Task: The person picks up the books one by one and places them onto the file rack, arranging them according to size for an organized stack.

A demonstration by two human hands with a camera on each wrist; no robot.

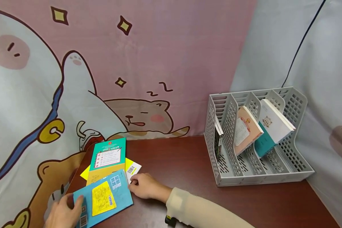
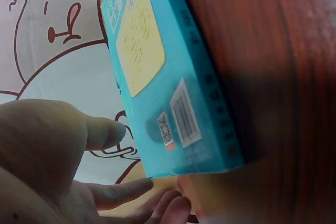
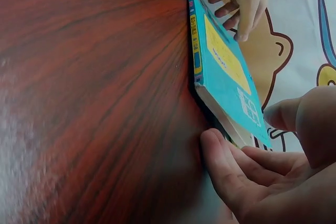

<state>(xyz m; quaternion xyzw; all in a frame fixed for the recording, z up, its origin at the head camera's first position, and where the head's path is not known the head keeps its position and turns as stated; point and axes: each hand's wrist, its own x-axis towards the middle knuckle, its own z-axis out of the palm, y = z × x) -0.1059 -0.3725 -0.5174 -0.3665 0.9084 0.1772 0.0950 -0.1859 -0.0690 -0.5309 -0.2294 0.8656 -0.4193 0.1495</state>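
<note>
Now the blue book point(image 1: 105, 197) is being pinched at its right corner by the right hand point(image 1: 143, 186), near left on the table point(image 1: 171, 158). Its left end is touched by the left hand point(image 1: 63, 212), thumb and fingers spread wide. Partway along, by the look of it: a dark book point(image 1: 218, 139), an orange book point(image 1: 245, 129) and a white-and-teal book point(image 1: 273, 125) are already stood in the grey rack point(image 1: 262, 180) at right, while a green-and-yellow book point(image 1: 108, 158) and the yellow book point(image 1: 129, 163) beneath it are left lying farther back.
</note>
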